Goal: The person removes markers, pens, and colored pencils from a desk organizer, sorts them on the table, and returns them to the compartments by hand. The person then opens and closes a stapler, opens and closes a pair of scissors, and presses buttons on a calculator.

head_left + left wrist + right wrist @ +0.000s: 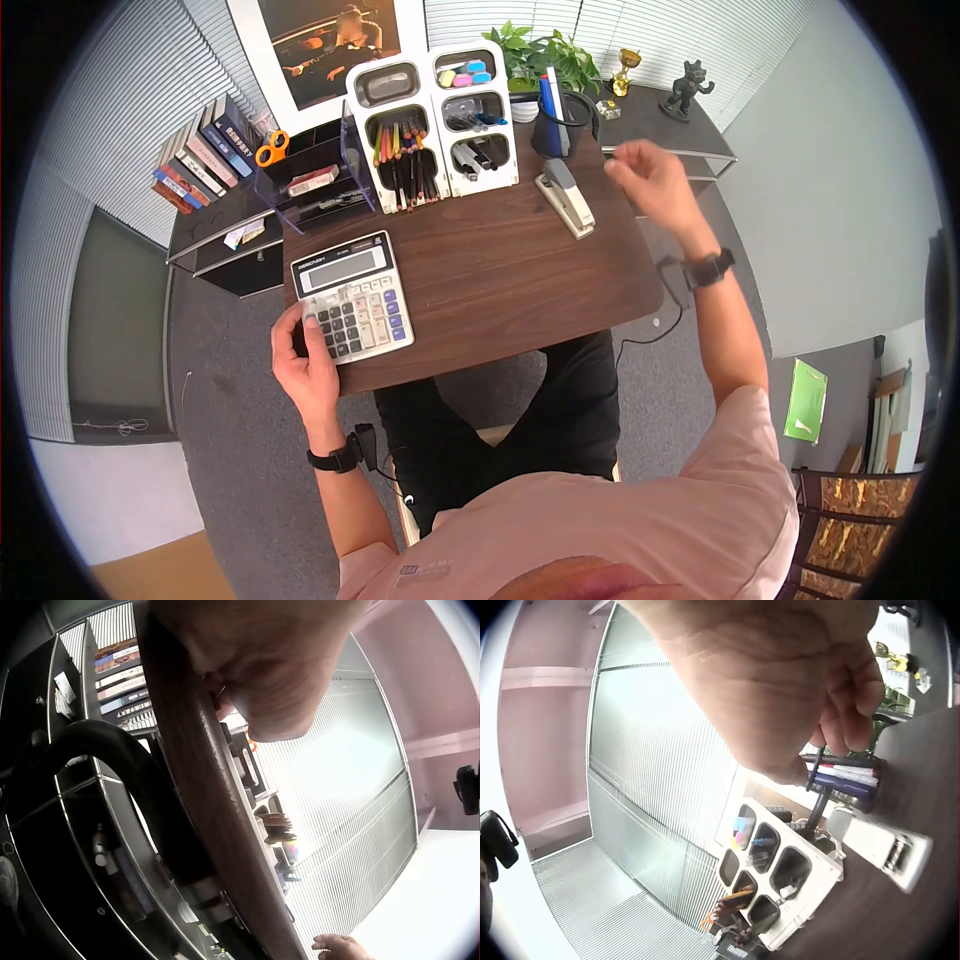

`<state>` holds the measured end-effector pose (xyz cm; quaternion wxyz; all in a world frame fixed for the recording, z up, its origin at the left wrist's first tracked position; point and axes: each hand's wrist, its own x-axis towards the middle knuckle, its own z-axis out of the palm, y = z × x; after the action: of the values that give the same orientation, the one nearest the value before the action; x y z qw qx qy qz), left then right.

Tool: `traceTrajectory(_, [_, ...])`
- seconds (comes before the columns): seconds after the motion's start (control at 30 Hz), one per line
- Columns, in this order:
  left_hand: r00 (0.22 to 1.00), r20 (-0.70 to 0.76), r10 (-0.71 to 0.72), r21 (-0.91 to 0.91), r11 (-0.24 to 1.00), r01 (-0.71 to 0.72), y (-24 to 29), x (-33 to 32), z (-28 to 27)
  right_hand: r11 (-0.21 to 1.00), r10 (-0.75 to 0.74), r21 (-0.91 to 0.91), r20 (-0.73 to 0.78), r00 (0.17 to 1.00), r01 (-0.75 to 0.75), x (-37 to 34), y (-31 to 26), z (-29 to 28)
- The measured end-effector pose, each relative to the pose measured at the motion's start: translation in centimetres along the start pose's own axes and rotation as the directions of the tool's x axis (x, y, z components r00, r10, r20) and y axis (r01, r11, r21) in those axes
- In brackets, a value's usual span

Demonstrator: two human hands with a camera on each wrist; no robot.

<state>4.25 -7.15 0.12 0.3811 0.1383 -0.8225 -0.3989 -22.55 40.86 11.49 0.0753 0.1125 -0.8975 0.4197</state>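
A large white calculator point(345, 262) with dark and blue keys lies at the left front of the brown desk. My left hand point(305, 365) grips its left edge, with the thumb over the lower keys and the fingers curled along the side. Beyond the desk's right edge, my right hand point(655, 185) is raised with loosely bent fingers and holds nothing. It is nearest to a beige and grey stapler point(568, 205) and a black mesh pen cup point(556, 140). In the right wrist view, the fingers point(851, 724) overlap the pen cup.
A white organizer point(432, 125) at the back holds pencils, pens and highlighters. Left of it stands a dark tray rack point(318, 190) with orange scissors point(272, 149). Books point(208, 155), a plant point(545, 60), a trophy point(625, 72) and a dark figurine point(687, 92) stand on the cabinet behind.
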Motion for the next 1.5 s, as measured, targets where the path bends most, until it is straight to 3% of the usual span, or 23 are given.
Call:
traceTrajectory(0.07, [1.0, -0.001, 0.0, -0.006, 1.0, 0.0, 0.2, 0.0, 0.1, 0.981, -0.191, -0.046, -0.045, 0.981, 0.189, 3.6, -0.3, -0.8])
traceTrajectory(0.1, [1.0, -0.001, 0.001, -0.004, 1.0, -0.001, 0.3, 0.0, 0.1, 0.981, -0.192, -0.048, -0.046, 0.98, 0.19, 5.0, -0.8, -1.3])
traceTrajectory(0.17, [1.0, -0.003, 0.003, -0.007, 1.0, -0.003, 0.4, 0.0, 0.0, 0.944, -0.189, -0.273, 0.008, 0.982, 0.184, 7.7, -3.1, -1.5])
traceTrajectory(0.2, [1.0, 0.0, 0.002, -0.007, 1.0, -0.002, 0.3, 0.0, 0.0, 0.942, -0.191, -0.279, 0.004, 0.982, 0.185, 9.3, -3.4, -1.3])
traceTrajectory(0.27, [1.0, 0.0, 0.003, -0.012, 1.0, -0.003, 0.1, 0.0, 0.0, 0.913, -0.125, -0.375, 0.115, 0.986, 0.159, 12.2, -3.9, -0.3])
traceTrajectory(0.4, [1.0, 0.0, -0.004, 0.013, 1.0, 0.004, 0.3, -0.1, 0.0, 0.87, -0.085, -0.476, 0.108, 0.991, 0.126, 15.3, -4.5, 2.8])
traceTrajectory(0.47, [1.0, -0.003, -0.013, 0.012, 1.0, 0.013, 0.5, 0.0, -0.1, 0.835, -0.118, -0.539, 0.027, 0.993, 0.113, 15.9, -4.8, 4.1])
traceTrajectory(0.77, [1.0, 0.018, -0.017, 0.014, 1.0, 0.017, 0.8, -0.1, -0.2, 0.87, -0.103, -0.477, 0.073, 0.992, 0.126, 18.0, -3.4, 6.1])
traceTrajectory(1.07, [0.999, 0.021, -0.043, -0.008, 0.999, 0.043, 0.8, -0.1, -0.2, 0.874, -0.196, -0.442, 0.058, 0.979, 0.201, 17.7, -2.7, 5.8])
traceTrajectory(1.13, [0.999, 0.017, -0.044, -0.002, 0.999, 0.044, 1.1, -0.1, -0.2, 0.891, -0.25, -0.377, 0.056, 0.967, 0.253, 17.2, -2.9, 5.8])
traceTrajectory(1.27, [0.999, 0.017, -0.043, -0.011, 0.999, 0.043, 1.1, -0.1, -0.2, 0.928, -0.215, -0.298, 0.066, 0.974, 0.225, 16.3, -4.1, 4.2])
traceTrajectory(1.33, [0.998, 0.017, -0.064, 0.003, 0.998, 0.064, 1.0, -0.1, -0.2, 0.946, -0.244, -0.22, -0.004, 0.97, 0.237, 16.6, -4.3, 3.0])
traceTrajectory(1.47, [0.998, 0.016, -0.063, -0.009, 0.998, 0.063, 1.3, -0.1, -0.1, 0.918, -0.366, -0.235, -0.189, 0.911, 0.32, 14.3, -8.4, -0.8])
traceTrajectory(1.5, [0.998, 0.014, -0.065, -0.007, 0.998, 0.065, 1.2, -0.1, 0.0, 0.939, -0.344, -0.103, -0.24, 0.908, 0.328, 12.8, -9.7, -1.5])
